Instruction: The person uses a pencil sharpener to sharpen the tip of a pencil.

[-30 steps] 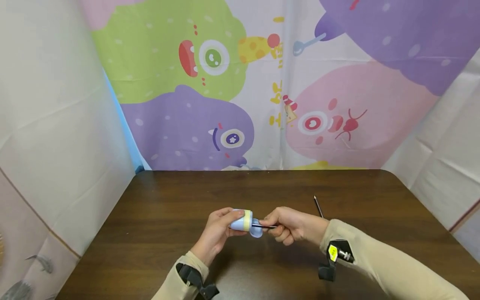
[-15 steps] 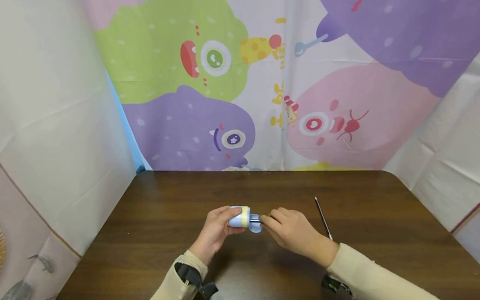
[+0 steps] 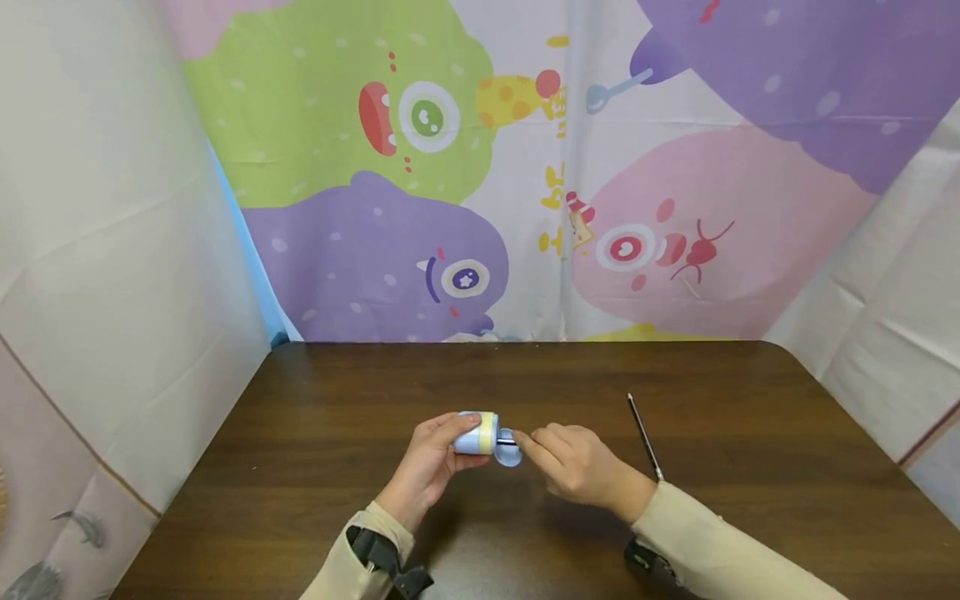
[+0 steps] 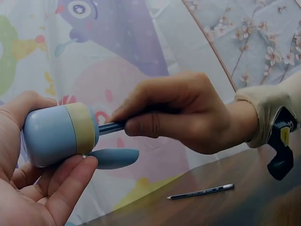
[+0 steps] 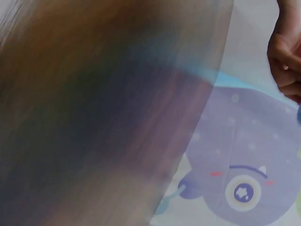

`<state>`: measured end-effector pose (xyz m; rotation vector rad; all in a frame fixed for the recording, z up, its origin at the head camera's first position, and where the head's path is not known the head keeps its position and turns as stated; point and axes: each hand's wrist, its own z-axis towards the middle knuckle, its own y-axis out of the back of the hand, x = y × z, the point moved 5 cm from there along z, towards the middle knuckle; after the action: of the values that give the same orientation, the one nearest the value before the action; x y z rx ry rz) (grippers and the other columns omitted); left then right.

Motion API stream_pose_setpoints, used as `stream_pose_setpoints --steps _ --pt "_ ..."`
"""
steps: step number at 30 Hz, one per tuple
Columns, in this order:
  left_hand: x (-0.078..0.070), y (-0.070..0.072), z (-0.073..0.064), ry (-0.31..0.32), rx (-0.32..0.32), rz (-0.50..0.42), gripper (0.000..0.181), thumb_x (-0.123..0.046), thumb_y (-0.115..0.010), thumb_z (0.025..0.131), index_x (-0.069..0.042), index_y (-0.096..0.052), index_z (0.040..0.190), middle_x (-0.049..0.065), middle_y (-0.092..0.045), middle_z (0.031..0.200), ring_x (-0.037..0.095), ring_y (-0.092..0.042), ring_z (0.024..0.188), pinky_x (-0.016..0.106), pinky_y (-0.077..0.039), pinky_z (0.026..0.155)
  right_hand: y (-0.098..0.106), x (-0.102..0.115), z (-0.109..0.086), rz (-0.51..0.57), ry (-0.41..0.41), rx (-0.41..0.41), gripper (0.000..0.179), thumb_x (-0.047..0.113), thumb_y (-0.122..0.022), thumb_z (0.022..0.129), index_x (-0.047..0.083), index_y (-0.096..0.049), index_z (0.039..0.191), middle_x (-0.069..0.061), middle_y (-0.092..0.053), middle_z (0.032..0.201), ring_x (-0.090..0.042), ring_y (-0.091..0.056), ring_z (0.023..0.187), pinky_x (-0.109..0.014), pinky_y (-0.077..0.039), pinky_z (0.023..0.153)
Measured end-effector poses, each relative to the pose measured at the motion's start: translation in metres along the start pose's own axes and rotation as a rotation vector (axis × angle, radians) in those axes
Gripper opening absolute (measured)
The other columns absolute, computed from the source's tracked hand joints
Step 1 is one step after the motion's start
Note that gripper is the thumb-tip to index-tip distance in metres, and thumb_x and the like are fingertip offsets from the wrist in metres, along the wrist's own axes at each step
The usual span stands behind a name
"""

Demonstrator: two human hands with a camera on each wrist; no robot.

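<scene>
A small blue pencil sharpener (image 3: 467,440) with a yellow band lies sideways in my left hand (image 3: 423,471), held between thumb and fingers above the table. Its blue lid (image 4: 115,158) hangs open below the mouth. From that mouth sticks a dark pencil (image 4: 111,127), its front end hidden inside. My right hand (image 3: 588,471) pinches the pencil close to the opening, back of the hand upward. A second dark pencil (image 3: 643,433) lies on the table beyond the right wrist. The right wrist view catches my left hand (image 5: 287,61) only at its edge.
The dark wooden table (image 3: 360,383) reaches back to a cloth backdrop (image 3: 525,275) printed with cartoon monsters. Pale cloth hangs on both sides. A black strap (image 3: 386,558) sits on the left sleeve.
My right hand has turned over the pencil, from knuckles low to back upward, and its forearm has shifted, baring more of the table pencil. My left hand keeps hold of the sharpener.
</scene>
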<state>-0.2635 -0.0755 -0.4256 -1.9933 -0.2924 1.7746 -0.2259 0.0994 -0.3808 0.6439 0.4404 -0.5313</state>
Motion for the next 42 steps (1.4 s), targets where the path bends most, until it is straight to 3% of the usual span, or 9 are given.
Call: stream_pose_setpoints --steps 2,5,10,14,22,25,36,39,42 --pt "0.000 0.000 0.000 0.005 -0.010 -0.007 0.008 -0.005 -0.060 0.088 -0.007 -0.065 0.083 0.007 -0.061 0.082 0.015 -0.064 0.067 0.029 -0.060 0.061 -0.002 0.000 0.002 0.016 -0.046 0.004 0.032 -0.005 -0.035 0.086 -0.004 -0.065 0.095 -0.003 -0.053 0.071 -0.010 -0.042 0.050 -0.017 -0.037 0.037" --pt "0.000 0.000 0.001 -0.002 -0.032 -0.009 0.006 -0.005 -0.060 0.088 -0.005 -0.065 0.084 0.008 -0.061 0.082 0.015 -0.063 0.066 0.029 -0.060 0.059 -0.005 -0.002 0.007 0.068 -0.171 0.027 0.024 0.003 -0.038 0.096 0.001 -0.061 0.090 -0.001 -0.049 0.065 -0.009 -0.039 0.043 -0.019 -0.033 0.034" --pt "-0.001 0.004 0.003 -0.019 -0.071 -0.004 0.005 -0.007 -0.062 0.088 -0.003 -0.065 0.087 0.009 -0.060 0.082 0.015 -0.063 0.065 0.028 -0.060 0.058 -0.012 -0.008 0.012 0.258 -0.484 0.124 0.016 0.011 -0.058 0.097 0.007 -0.058 0.082 0.005 -0.053 0.059 -0.002 -0.038 0.044 -0.016 -0.032 0.037" --pt "0.001 0.006 0.003 -0.003 -0.071 -0.008 0.005 -0.006 -0.061 0.089 -0.003 -0.065 0.088 0.008 -0.060 0.083 0.015 -0.062 0.066 0.028 -0.060 0.059 -0.017 -0.018 0.011 0.513 -0.800 0.293 0.011 0.004 -0.069 0.086 0.008 -0.063 0.077 0.011 -0.046 0.055 0.004 -0.032 0.048 -0.016 -0.028 0.042" --pt "0.001 0.004 0.003 -0.008 -0.041 -0.010 0.010 -0.006 -0.061 0.088 -0.008 -0.065 0.080 0.007 -0.062 0.081 0.014 -0.063 0.067 0.030 -0.060 0.061 -0.030 -0.036 0.001 1.158 -1.395 0.592 0.020 0.005 -0.059 0.092 -0.011 -0.062 0.080 0.005 -0.038 0.054 -0.007 -0.028 0.046 -0.021 -0.023 0.041" --pt "0.000 0.002 0.002 -0.027 -0.016 0.004 0.014 -0.006 -0.061 0.088 -0.010 -0.065 0.075 0.006 -0.062 0.081 0.014 -0.064 0.067 0.030 -0.061 0.062 -0.033 -0.038 -0.005 1.345 -1.555 0.680 0.024 0.009 -0.056 0.094 -0.011 -0.061 0.082 0.004 -0.033 0.051 -0.007 -0.020 0.042 -0.021 -0.016 0.037" --pt "0.004 0.000 0.003 -0.035 0.022 0.055 0.017 -0.004 -0.062 0.087 -0.013 -0.065 0.072 0.005 -0.062 0.079 0.014 -0.062 0.067 0.032 -0.061 0.061 -0.035 -0.029 -0.017 1.807 -1.625 0.977 0.030 0.018 -0.039 0.103 0.007 -0.048 0.077 0.008 -0.023 0.052 -0.003 -0.016 0.040 -0.019 -0.011 0.037" --pt "0.005 -0.001 0.004 -0.028 0.024 0.058 0.015 -0.004 -0.062 0.085 -0.011 -0.065 0.073 0.005 -0.062 0.078 0.014 -0.062 0.067 0.032 -0.061 0.061 -0.033 -0.027 -0.019 1.815 -1.618 0.968 0.027 0.019 -0.040 0.103 0.004 -0.052 0.083 0.008 -0.026 0.052 -0.002 -0.019 0.040 -0.019 -0.013 0.037" --pt "0.006 -0.002 0.004 -0.023 0.032 0.059 0.013 -0.004 -0.062 0.085 -0.011 -0.065 0.075 0.005 -0.062 0.079 0.014 -0.062 0.068 0.032 -0.061 0.061 -0.029 -0.032 -0.016 1.638 -1.506 0.892 0.028 0.023 -0.046 0.103 0.000 -0.059 0.093 0.005 -0.037 0.053 -0.005 -0.027 0.041 -0.019 -0.020 0.037"
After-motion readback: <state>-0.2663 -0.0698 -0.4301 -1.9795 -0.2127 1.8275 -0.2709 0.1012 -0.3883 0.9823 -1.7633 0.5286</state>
